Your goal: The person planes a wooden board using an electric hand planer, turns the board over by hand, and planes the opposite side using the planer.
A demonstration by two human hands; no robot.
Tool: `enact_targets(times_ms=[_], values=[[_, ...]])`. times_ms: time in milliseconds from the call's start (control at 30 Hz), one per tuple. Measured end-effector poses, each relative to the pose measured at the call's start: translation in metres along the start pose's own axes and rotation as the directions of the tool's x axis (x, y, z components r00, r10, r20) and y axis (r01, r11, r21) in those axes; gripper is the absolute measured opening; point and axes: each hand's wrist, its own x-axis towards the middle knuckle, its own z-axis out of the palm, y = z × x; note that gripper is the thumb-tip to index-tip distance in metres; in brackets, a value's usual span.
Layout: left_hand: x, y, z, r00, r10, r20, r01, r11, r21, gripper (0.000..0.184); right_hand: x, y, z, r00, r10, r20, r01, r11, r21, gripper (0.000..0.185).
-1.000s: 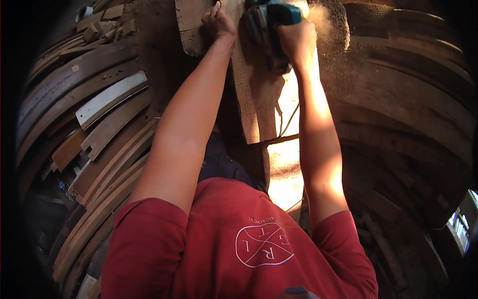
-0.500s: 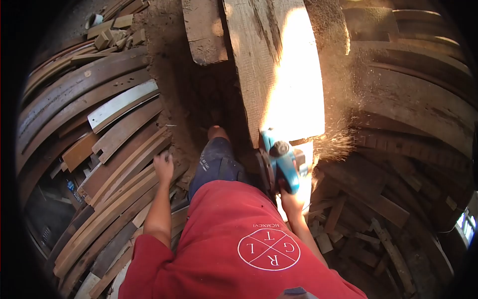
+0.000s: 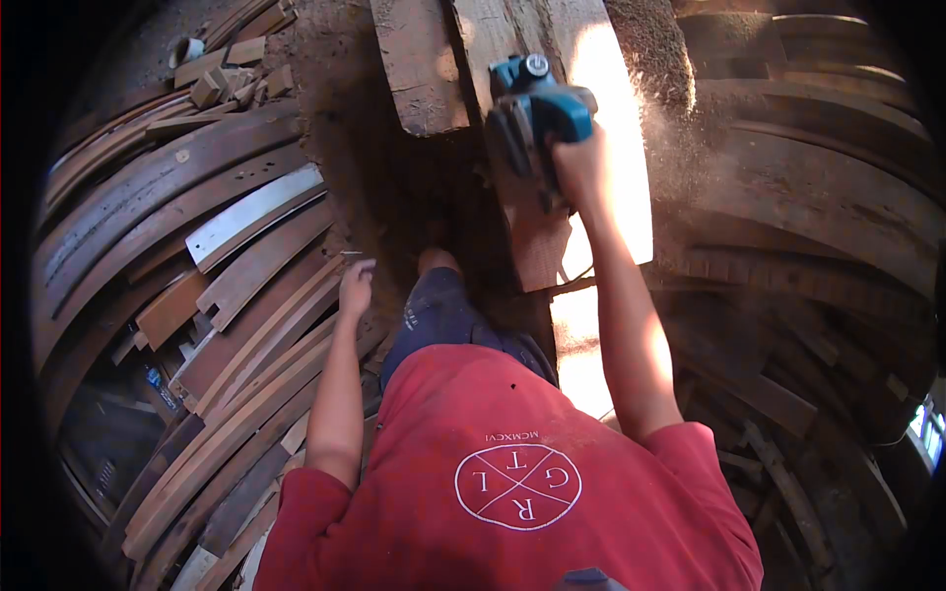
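Observation:
My right hand point(image 3: 579, 165) is wrapped round the rear handle of a teal electric planer point(image 3: 537, 108). The planer sits over the left part of a thick wooden slab point(image 3: 626, 192), whose right side is brightly sunlit. Its motion leaves it slightly blurred, and its sole is hidden. My left hand point(image 3: 357, 286) hangs in the air to the left of my leg, its fingers curled in, with nothing visible in them. Beneath and beside it lie stacked boards point(image 3: 266, 320).
A shorter timber point(image 3: 419, 69) lies left of the slab. Sawdust point(image 3: 660, 49) is heaped along the slab's right side. More boards point(image 3: 818, 187) are stacked at right, and small offcuts point(image 3: 222, 79) lie at upper left. My foot point(image 3: 437, 259) stands on the shaded ground.
My right hand has carried the planer from the slab's near end forward to its far part, the arm stretching out. The spray of chips has thinned. My left hand has shifted slightly forward and right.

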Motion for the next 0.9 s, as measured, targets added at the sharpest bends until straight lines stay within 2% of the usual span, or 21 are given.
enact_targets(times_ms=[67, 167, 267, 300, 333, 367, 400, 433, 467, 500, 533, 567, 600, 667, 700, 733, 767, 833, 867, 900], values=[[0.031, 0.087, -0.036, 0.995, 0.092, 0.038, -0.085, 0.983, -0.16, 0.038, 0.048, -0.054, 0.002, 0.996, 0.09, 0.019, -0.08, 0.949, -0.305, 0.031], [0.049, 0.097, -0.048, 0.993, 0.093, 0.074, -0.087, 0.993, -0.085, 0.041, 0.061, -0.057, 0.009, 0.997, 0.082, -0.004, -0.081, 0.979, -0.187, 0.027], [0.046, 0.077, -0.057, 0.985, 0.125, 0.119, -0.116, 0.99, -0.077, 0.042, 0.025, -0.054, 0.0, 0.987, 0.154, 0.036, -0.143, 0.967, -0.211, 0.025], [0.041, 0.062, -0.058, 0.982, 0.138, 0.129, -0.135, 0.99, -0.033, 0.042, -0.006, -0.042, -0.002, 0.998, 0.015, 0.058, -0.018, 0.998, 0.063, 0.029], [0.033, 0.045, -0.057, 0.985, 0.106, 0.134, -0.103, 0.994, -0.03, 0.042, -0.038, 0.0, 0.007, 0.993, -0.121, -0.016, 0.122, 0.965, 0.231, 0.042], [0.023, 0.027, -0.056, 0.988, 0.072, 0.136, -0.068, 0.997, -0.03, 0.041, -0.084, 0.065, -0.008, 0.965, 0.087, 0.246, -0.059, 0.991, -0.117, 0.041], [0.013, 0.005, -0.054, 0.987, 0.017, 0.158, -0.016, 1.0, -0.012, 0.039, -0.133, -0.052, -0.059, 0.838, 0.44, 0.322, -0.203, 0.801, -0.563, 0.044], [0.003, -0.021, -0.051, 0.984, -0.041, 0.174, 0.041, 0.999, 0.004, 0.038, -0.165, -0.053, -0.08, 0.671, 0.664, 0.331, -0.524, 0.739, -0.423, 0.047], [-0.007, -0.061, -0.045, 0.977, -0.086, 0.193, 0.078, 0.996, 0.049, 0.036, -0.224, -0.053, -0.088, 0.852, 0.51, 0.116, -0.462, 0.838, -0.29, 0.039], [-0.02, -0.09, -0.042, 0.968, -0.133, 0.211, 0.115, 0.989, 0.097, 0.035, -0.278, -0.037, -0.094, 0.898, 0.438, 0.047, -0.435, 0.898, -0.073, 0.05], [-0.042, -0.084, -0.045, 0.945, -0.233, 0.23, 0.198, 0.966, 0.163, 0.034, -0.308, -0.049, -0.107, 0.845, 0.533, 0.041, -0.525, 0.842, -0.121, 0.059], [-0.063, -0.077, -0.05, 0.91, -0.332, 0.248, 0.276, 0.932, 0.236, 0.034, -0.332, -0.041, -0.114, 0.863, 0.498, 0.084, -0.489, 0.866, -0.105, 0.063], [-0.075, -0.094, -0.05, 0.906, -0.337, 0.256, 0.277, 0.93, 0.243, 0.034, -0.333, -0.044, -0.111, 0.857, 0.508, 0.083, -0.499, 0.86, -0.107, 0.063], [-0.084, -0.133, -0.038, 0.844, -0.403, 0.353, 0.301, 0.902, 0.309, 0.035, -0.323, -0.053, -0.102, 0.872, 0.484, 0.067, -0.481, 0.875, -0.057, 0.065], [-0.084, -0.13, -0.036, 0.842, -0.404, 0.357, 0.302, 0.902, 0.308, 0.035, -0.305, -0.055, -0.094, 0.885, 0.462, 0.052, -0.455, 0.884, -0.106, 0.067], [-0.086, -0.121, -0.036, 0.843, -0.391, 0.369, 0.301, 0.912, 0.278, 0.035, -0.278, -0.059, -0.085, 0.916, 0.399, 0.049, -0.391, 0.913, -0.116, 0.068], [-0.085, -0.111, -0.038, 0.847, -0.375, 0.376, 0.299, 0.922, 0.245, 0.036, -0.251, -0.066, -0.076, 0.873, 0.482, 0.073, -0.466, 0.869, -0.163, 0.067], [-0.069, -0.083, -0.04, 0.87, -0.337, 0.359, 0.287, 0.94, 0.186, 0.036, -0.204, -0.061, -0.049, 0.947, 0.321, 0.023, -0.313, 0.935, -0.166, 0.067], [-0.056, -0.068, -0.041, 0.891, -0.3, 0.339, 0.273, 0.954, 0.127, 0.036, -0.175, -0.073, -0.039, 0.933, 0.358, 0.037, -0.345, 0.918, -0.194, 0.066], [-0.041, -0.054, -0.044, 0.885, -0.326, 0.333, 0.292, 0.945, 0.149, 0.036, -0.146, -0.088, -0.031, 0.917, 0.395, 0.051, -0.376, 0.9, -0.222, 0.066]])
